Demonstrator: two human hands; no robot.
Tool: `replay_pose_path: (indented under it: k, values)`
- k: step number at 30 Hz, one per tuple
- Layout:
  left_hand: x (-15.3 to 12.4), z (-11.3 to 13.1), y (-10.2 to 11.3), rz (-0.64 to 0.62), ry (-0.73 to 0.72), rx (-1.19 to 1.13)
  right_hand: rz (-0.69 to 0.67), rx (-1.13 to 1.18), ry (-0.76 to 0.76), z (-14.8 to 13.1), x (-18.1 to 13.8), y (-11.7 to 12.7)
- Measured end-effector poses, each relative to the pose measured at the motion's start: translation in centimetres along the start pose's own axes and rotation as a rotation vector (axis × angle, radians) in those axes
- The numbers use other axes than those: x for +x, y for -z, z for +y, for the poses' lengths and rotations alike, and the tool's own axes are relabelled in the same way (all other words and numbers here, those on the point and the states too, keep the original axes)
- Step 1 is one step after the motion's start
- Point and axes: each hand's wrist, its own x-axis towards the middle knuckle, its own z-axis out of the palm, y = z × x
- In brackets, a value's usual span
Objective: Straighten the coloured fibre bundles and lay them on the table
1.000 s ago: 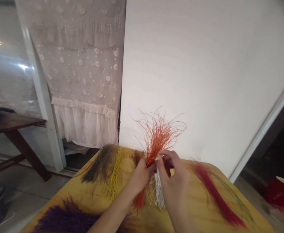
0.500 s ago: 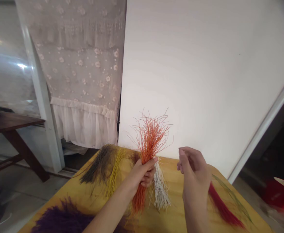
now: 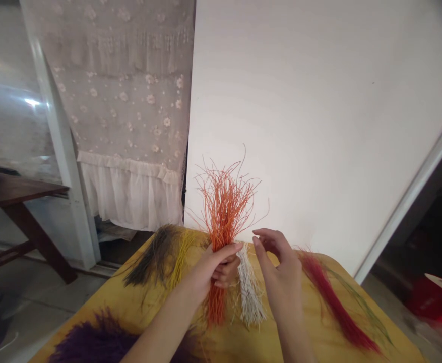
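In the head view, the only one I have, my left hand [image 3: 223, 267] is closed in a fist around the middle of the orange bundle [image 3: 226, 212], which stands upright over the yellow table [image 3: 245, 348], its upper ends fanned out. Whether its lower ends touch the tabletop, I can't tell. My right hand [image 3: 283, 269] is half curled just beside it, thumb and index tips slightly apart; I see nothing between them. A loose fist, I judge, could let inner strands slide down and drop, while squeezing too hard might bend them. The stray outer strands could snag on my right fingers and pull out. The white bundle [image 3: 250, 292] lies close behind the hands, so fallen orange strands could mix into it.
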Motion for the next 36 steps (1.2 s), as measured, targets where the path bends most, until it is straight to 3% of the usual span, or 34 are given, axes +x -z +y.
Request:
replay_pose_path:
  k: [6, 15, 21, 29, 33, 36]
  values:
    - [-0.5, 0.1, -0.7, -0.015, 0.021, 0.079, 0.028, 0.063, 0.048, -1.4, -0.4, 0.5]
    - [-0.6, 0.0, -0.9, -0.128, 0.071, 0.190, 0.137, 0.354, -0.146, -0.8, 0.2, 2.0]
    - [-0.4, -0.5, -1.1, -0.110, 0.088, 0.213, 0.253, 0.491, -0.193, -0.8, 0.5, 2.6]
    - [-0.3, -1.1, -1.5, -0.135, 0.085, 0.122, 0.127, 1.006, -0.367, -0.1, 1.4, 2.8]
    - [-0.1, -0.3, -1.2, -0.059, -0.034, -0.078, 0.092, 0.947, -0.302, -0.3, 1.4, 3.2]
    - [-0.1, 0.8, -0.6, 0.058, -0.173, -0.221, 0.076, 0.609, -0.190, -0.7, 0.9, 2.9]
